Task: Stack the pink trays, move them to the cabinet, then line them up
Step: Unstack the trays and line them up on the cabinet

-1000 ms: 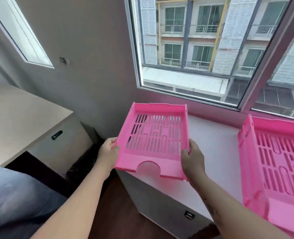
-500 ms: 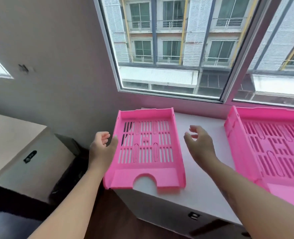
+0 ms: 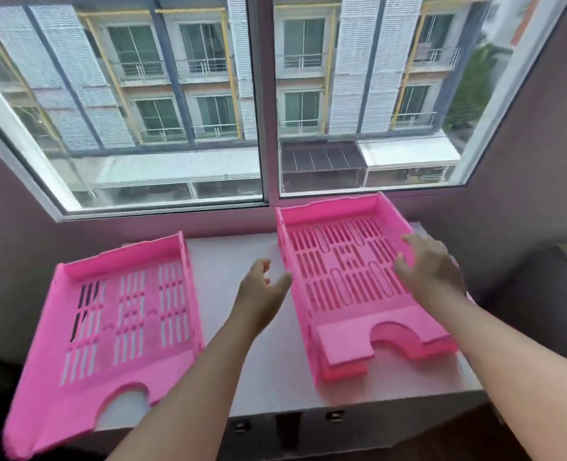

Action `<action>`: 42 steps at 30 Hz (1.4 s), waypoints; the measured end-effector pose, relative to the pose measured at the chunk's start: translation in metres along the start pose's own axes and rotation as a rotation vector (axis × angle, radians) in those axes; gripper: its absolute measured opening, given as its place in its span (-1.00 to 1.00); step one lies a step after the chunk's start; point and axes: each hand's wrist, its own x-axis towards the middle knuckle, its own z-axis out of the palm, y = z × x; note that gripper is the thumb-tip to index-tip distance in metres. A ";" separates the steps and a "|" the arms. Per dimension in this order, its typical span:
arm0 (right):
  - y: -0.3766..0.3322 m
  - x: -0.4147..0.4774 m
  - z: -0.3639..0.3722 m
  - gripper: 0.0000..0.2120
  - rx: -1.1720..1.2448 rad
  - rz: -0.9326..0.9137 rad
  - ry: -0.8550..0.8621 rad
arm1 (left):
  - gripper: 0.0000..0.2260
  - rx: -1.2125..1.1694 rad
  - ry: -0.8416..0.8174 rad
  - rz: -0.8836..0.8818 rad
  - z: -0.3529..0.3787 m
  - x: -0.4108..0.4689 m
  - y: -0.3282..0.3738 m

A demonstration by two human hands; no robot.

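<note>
Nearest, 1 single pink tray [image 3: 122, 327] lies flat at the left end of the white cabinet top [image 3: 242, 261], its notched front edge hanging over the cabinet's front. Just beyond, both hands reach forward with fingers spread and gripping nothing: the left hand [image 3: 258, 294] hovers over the bare top just beside the left wall of the stack of pink trays [image 3: 352, 271], while the right hand [image 3: 431, 267] is above that stack's right side, though whether it touches cannot be told. Farthest, the stack's back edge sits close under the window [image 3: 265, 104].
</note>
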 end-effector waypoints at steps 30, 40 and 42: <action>0.058 -0.004 -0.021 -0.59 0.379 0.178 -0.122 | -0.75 0.046 -0.013 -0.072 0.033 0.029 0.049; -0.065 -0.050 0.060 -0.61 0.445 0.128 -0.332 | -0.78 0.160 0.110 -0.215 -0.094 0.022 -0.045; -0.070 -0.056 0.064 -0.57 0.434 0.163 -0.337 | -0.79 0.184 0.106 -0.209 -0.095 0.026 -0.050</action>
